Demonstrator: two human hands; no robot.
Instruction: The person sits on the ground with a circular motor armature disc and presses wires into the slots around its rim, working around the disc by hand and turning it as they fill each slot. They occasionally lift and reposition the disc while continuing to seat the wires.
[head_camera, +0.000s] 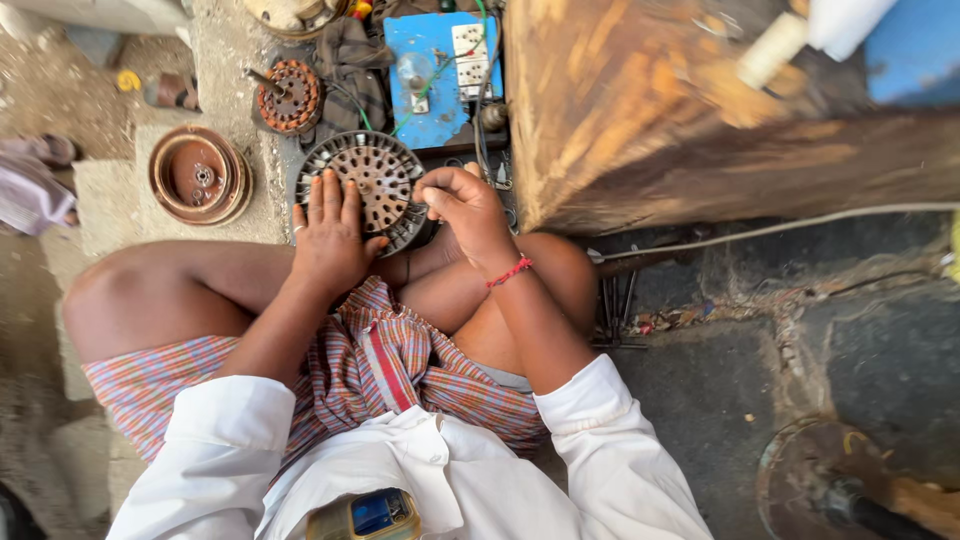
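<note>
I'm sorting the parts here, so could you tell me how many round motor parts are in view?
3: the slotted disc under the left hand, a copper-wound core behind it, a brown housing farther left. Others may be hidden.

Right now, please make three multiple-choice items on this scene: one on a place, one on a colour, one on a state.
1. Where does the left hand lie?
A. flat on the round slotted metal core
B. on the wooden block
C. on the blue board

2. What colour is the band on the right wrist?
A. green
B. red
C. white

3. How are the right hand fingers?
A. spread flat
B. hidden
C. curled together at the core's edge

Answers: 1 A, the palm covers its near edge. 2 B, a red thread shows. 3 C, the fingers bunch there.
</note>
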